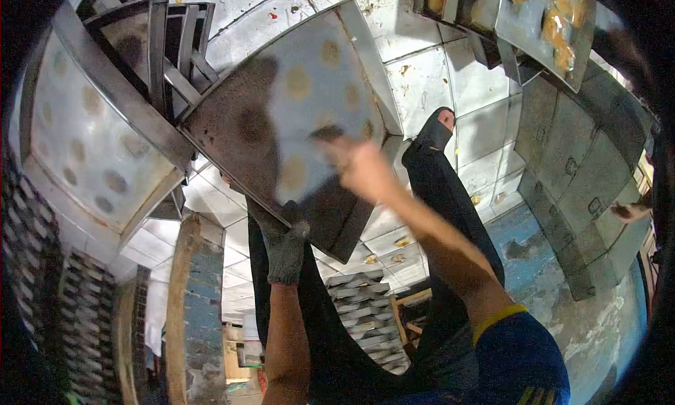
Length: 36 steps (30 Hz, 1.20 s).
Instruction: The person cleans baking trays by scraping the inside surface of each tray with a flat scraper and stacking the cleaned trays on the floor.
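A metal tray [302,103] with round brown stains is tilted in front of me. My left hand [287,247], in a dark grey glove, grips the tray's near edge; part of its fingers is hidden by the tray. Over the tray's right half is my right hand [358,162], bare and blurred by motion, its fingers closed round a small dark object [327,132] that I cannot make out, close to the stained surface.
More stained metal trays [91,138] are piled at the left. At the upper right, a tray [545,25] bears orange-brown wrapped pieces. White tiles [415,74] with crumbs lie beyond my legs. A grey tiled block [583,166] stands right.
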Motion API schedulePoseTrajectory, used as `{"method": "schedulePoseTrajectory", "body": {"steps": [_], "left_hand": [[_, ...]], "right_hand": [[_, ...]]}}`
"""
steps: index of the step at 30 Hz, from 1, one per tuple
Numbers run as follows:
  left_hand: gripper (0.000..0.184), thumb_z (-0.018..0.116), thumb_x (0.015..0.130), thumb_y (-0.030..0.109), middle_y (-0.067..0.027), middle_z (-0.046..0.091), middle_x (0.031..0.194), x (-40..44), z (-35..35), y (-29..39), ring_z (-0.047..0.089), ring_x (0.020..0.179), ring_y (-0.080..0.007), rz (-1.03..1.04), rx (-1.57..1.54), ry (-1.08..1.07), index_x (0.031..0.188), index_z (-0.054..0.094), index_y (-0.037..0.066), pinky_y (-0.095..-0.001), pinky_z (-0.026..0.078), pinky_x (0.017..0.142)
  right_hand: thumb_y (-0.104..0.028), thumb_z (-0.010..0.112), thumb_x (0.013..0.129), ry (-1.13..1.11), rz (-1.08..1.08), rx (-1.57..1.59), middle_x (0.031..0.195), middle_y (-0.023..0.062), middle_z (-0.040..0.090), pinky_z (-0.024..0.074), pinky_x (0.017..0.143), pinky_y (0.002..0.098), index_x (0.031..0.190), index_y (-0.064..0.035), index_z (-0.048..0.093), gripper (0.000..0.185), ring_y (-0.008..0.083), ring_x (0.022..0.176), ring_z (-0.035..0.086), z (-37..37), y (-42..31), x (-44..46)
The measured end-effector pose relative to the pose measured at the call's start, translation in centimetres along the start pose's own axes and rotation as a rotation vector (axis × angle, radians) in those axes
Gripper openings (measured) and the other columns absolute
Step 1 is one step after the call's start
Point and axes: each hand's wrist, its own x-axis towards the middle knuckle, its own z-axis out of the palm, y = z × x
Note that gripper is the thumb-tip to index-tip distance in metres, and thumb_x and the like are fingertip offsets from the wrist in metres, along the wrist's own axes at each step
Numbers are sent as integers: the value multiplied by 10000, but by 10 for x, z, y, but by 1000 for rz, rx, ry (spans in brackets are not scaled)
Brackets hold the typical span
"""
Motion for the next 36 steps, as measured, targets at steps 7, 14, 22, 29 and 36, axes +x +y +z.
{"method": "schedulePoseTrajectory", "body": {"steps": [7, 14, 22, 29, 36], "left_hand": [[1123, 739, 735, -27, -166, 348, 1565, 1, -1, 1, 454, 1384, -302, -32, 111, -33, 1626, 67, 101, -406, 423, 1142], [1086, 743, 773, -33, -199, 358, 1574, 4, -5, 2, 455, 1399, -307, -196, 76, -70, 1610, 59, 72, -419, 409, 1160], [1044, 790, 832, 60, -197, 425, 1501, 9, -17, -15, 505, 1321, -302, -150, 195, -56, 1600, 83, 70, -403, 429, 1140], [1066, 772, 835, 67, -174, 400, 1538, 7, -19, -30, 461, 1370, -305, -7, 382, -61, 1629, 61, 80, -426, 425, 1140], [1156, 748, 798, -32, -120, 253, 1655, 0, 8, -29, 324, 1489, -307, -80, -13, 76, 1665, 9, 167, -443, 337, 1215]], "right_hand": [[-57, 697, 750, -19, 166, -1, 1055, 221, 717, 592, 837, 494, 1112, -90, 736, 366, 390, 876, 716, -12, -58, 89], [-48, 707, 800, 33, 381, 7, 1006, 259, 721, 572, 874, 504, 1072, -7, 750, 279, 420, 904, 723, -31, -26, 108], [-75, 723, 793, -53, 89, -155, 1217, 208, 705, 547, 1003, 434, 1197, -55, 730, 405, 406, 1050, 692, 0, -20, 61], [-260, 788, 813, 277, 404, -237, 869, 298, 711, 581, 730, 507, 914, 105, 679, 394, 432, 794, 719, -38, 151, 183], [-55, 736, 721, -82, 40, -105, 1163, 222, 725, 465, 1111, 490, 1272, -63, 690, 553, 375, 1140, 681, 48, -11, -47]]}}
